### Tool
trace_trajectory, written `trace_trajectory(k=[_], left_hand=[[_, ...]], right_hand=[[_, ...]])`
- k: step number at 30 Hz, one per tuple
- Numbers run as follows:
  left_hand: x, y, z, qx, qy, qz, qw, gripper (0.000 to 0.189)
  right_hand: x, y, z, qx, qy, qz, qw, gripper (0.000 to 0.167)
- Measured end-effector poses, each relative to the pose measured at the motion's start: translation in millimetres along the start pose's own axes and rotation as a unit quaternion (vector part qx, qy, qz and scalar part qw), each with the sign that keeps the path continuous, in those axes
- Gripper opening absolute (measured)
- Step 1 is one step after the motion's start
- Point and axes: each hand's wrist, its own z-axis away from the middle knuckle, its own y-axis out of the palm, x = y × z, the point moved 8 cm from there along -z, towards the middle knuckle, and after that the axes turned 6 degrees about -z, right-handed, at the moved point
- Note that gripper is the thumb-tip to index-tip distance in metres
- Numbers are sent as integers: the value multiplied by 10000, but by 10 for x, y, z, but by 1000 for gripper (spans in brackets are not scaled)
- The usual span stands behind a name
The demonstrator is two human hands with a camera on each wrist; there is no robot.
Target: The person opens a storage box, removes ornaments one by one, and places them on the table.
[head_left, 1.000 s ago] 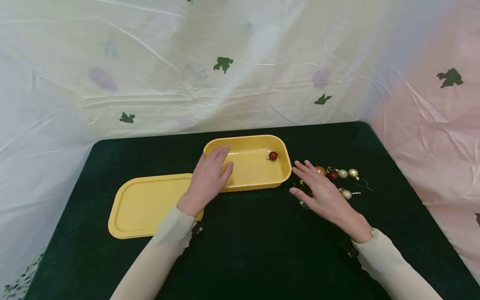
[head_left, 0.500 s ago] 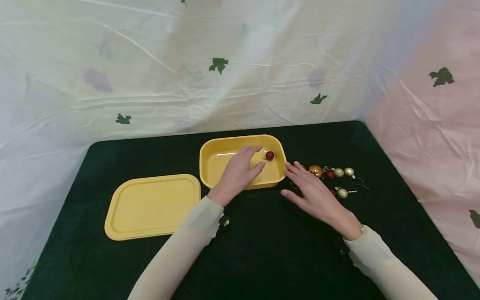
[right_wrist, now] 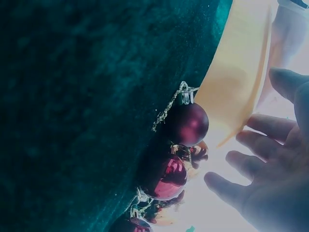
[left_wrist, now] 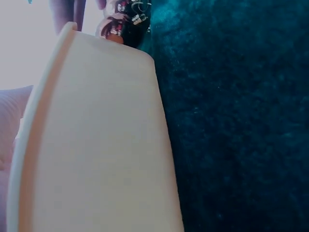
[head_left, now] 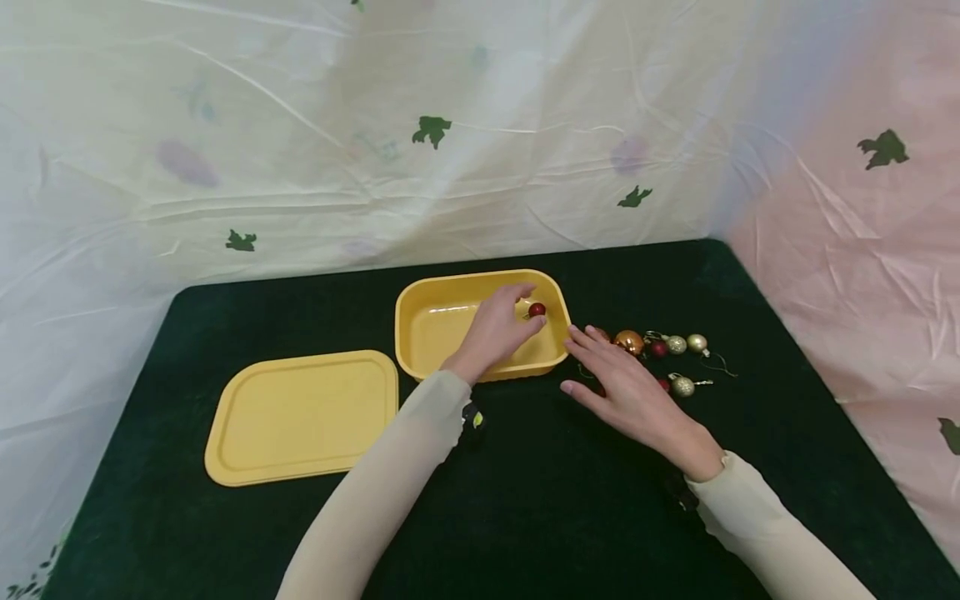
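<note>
A small dark red Christmas ball [head_left: 537,309] lies in the right part of a yellow plastic box [head_left: 420,332]. My left hand [head_left: 497,327] reaches into the box, its thumb and forefinger spread on either side of the ball; no firm grip on it shows. In the left wrist view the box wall [left_wrist: 104,130] hides most of that hand. My right hand [head_left: 626,383] hovers with straight fingers over several ornaments, fingertips at the box's right rim. Below it, in the right wrist view, are a matte dark red ball [right_wrist: 189,124] and a shiny red ball [right_wrist: 166,178].
A yellow lid [head_left: 300,417] lies flat left of the box. Right of the box are an orange ball [head_left: 628,342], gold glitter balls [head_left: 682,385] and a plain gold ball [head_left: 697,343]. A dark green cloth [head_left: 525,500] covers the table; patterned curtains [head_left: 315,125] hang behind.
My left hand has moved right across the box, from its left end to the red ball, thumb and forefinger drawing closer together. My right hand stays nearly still; the view has shifted slightly.
</note>
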Motion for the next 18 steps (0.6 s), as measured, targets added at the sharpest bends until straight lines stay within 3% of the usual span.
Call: trace_trajectory(k=[18], left_hand=[[111, 166, -267, 257, -530, -677, 9960, 48]], right_hand=[[-24, 16, 6, 21, -8, -51, 10000, 67]])
